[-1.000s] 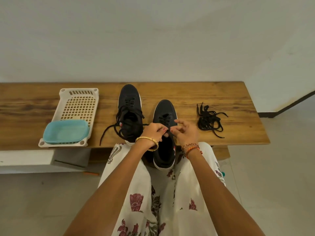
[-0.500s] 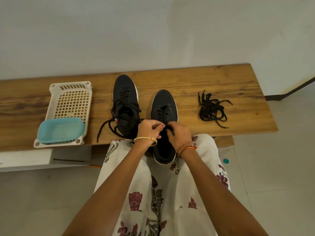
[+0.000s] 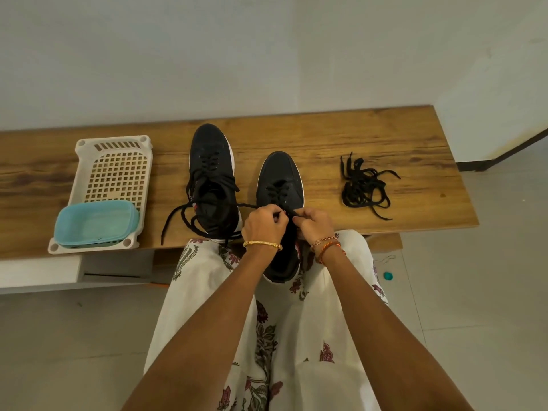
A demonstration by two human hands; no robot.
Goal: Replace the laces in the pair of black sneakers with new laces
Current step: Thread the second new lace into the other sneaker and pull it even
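Two black sneakers stand on a wooden bench [image 3: 385,134], toes away from me. The left sneaker [image 3: 212,176] is laced, its loose lace ends trailing over the bench to the left. The right sneaker [image 3: 280,185] juts over the bench's near edge onto my lap. Over its tongue, my left hand [image 3: 264,222] and my right hand [image 3: 312,222] each pinch a black lace [image 3: 278,189] end, fingers curled, knuckles nearly touching. The upper eyelets are hidden behind my hands. A tangled heap of black laces [image 3: 363,186] lies on the bench to the right.
A white perforated plastic basket [image 3: 114,170] sits at the bench's left, with a light blue tub [image 3: 96,222] in its near end. A small teal cap [image 3: 388,275] lies on the tiled floor at the right. A white wall rises behind the bench.
My hands have stayed on the right sneaker's lace and drawn a little closer together over the tongue. The camera tilted, shifting the bench in view.
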